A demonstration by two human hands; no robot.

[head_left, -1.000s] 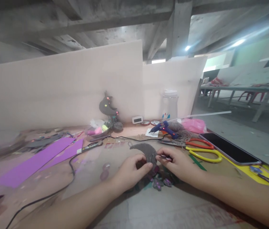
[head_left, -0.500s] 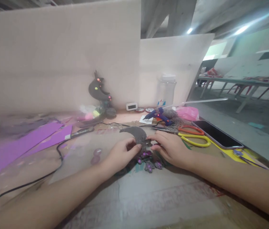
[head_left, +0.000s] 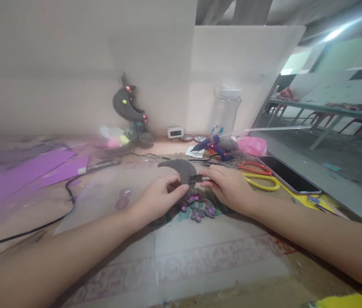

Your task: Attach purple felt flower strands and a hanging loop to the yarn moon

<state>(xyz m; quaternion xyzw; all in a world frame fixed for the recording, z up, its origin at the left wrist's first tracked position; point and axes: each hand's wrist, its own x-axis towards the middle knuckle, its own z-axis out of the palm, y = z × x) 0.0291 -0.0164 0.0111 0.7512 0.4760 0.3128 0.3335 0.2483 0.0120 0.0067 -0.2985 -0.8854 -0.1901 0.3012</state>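
Note:
A dark grey crescent moon (head_left: 181, 167) lies on the sheeted work surface between my hands. My left hand (head_left: 158, 199) is closed on its lower part, thumb and fingers pinching the edge. At the moon's right side, my right hand (head_left: 232, 188) pinches a small dark grey piece (head_left: 196, 179) whose kind I cannot make out; it touches the moon. Several grey flower shapes with purple centres (head_left: 202, 213) hang together below the crescent and rest on the sheet.
Behind stand a decorated grey moon (head_left: 123, 102), a small digital clock (head_left: 175, 133), a blue glue gun (head_left: 214, 147) and a clear bottle (head_left: 228, 109). Yellow-handled scissors (head_left: 264, 183) and a phone (head_left: 288, 175) lie right. Purple sheets (head_left: 46, 169) and a black cable (head_left: 72, 194) lie left.
The view has tipped downward a little, so everything sits higher. Both hands keep their grip at the crescent moon, and the dark piece by my right fingers shows more plainly.

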